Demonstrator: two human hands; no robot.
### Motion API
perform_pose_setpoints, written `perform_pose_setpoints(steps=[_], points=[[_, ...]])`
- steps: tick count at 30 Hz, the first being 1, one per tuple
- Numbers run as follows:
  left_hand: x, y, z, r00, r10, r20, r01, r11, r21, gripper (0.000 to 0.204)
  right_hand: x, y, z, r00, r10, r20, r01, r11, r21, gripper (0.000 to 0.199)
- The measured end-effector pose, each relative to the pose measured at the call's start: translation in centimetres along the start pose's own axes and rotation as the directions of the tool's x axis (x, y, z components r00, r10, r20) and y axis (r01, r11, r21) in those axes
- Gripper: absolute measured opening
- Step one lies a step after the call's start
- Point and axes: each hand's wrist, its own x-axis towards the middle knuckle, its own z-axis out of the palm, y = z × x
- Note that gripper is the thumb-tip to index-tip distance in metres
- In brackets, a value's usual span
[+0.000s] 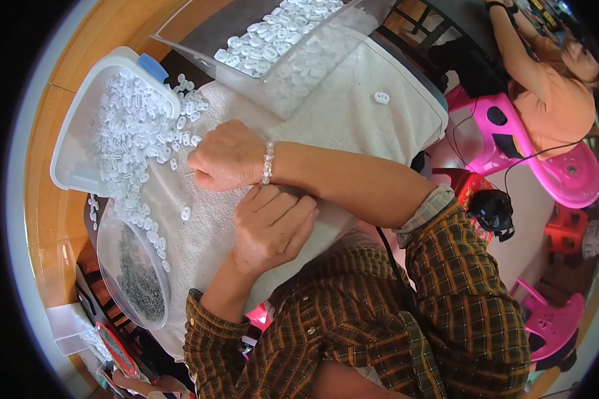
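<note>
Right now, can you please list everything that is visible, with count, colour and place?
small plastic pieces: many, white, spilling from the tub onto the towel
tub: one, white, far left
towel: one, white, covering the work surface
clear tray: one, holding more white pieces, top centre
round container: one, clear, grey bits inside, lower left
stools: several, pink and red, right
other person: one, orange top, upper right
bracelet: one, pale beads, right wrist
left hand: resting on towel
right hand: pinching a thin pin

Right hand [225, 157] fisted, knuckles toward 9 o'clock, forearm crossing in from 3. Left hand [271, 226] just below it, fingers curled, pointing 1 o'clock.
</note>
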Motion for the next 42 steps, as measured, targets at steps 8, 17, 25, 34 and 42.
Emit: perform_pose_setpoints(steps=[8,17,25,34,42], points=[[0.1,0.1,-0.4,0.999,-0.009,-0.037,0.007,0.998,-0.062,0.018,0.2,0.0,0.3,1.0,0.014,-0.017,-0.014,1.0,0.017,0.017],[-0.4,1.0,-1.6,0.976,-0.182,-0.12,0.17,0.98,-0.1,0.009,0.4,0.3,0.9,0.982,0.066,-0.18,-0.054,0.996,0.071,0.016],[-3.5,-1.8,-5.6,0.4,-0.753,-0.523,0.686,0.624,-0.374,0.019,0.4,-0.9,-0.2,0.937,0.164,-0.309,-0.073,0.955,0.286,0.017],[-4.3,-3.5,-4.4,0.444,-0.855,-0.267,0.604,0.506,-0.616,0.02,0.0,-1.0,-0.3,0.964,0.084,-0.253,-0.022,0.971,0.237,0.016],[-4.6,-3.4,-5.1,0.443,-0.853,-0.275,0.59,0.508,-0.627,0.017,0.1,-0.9,0.2,0.978,-0.001,-0.211,0.066,0.951,0.302,0.013]])
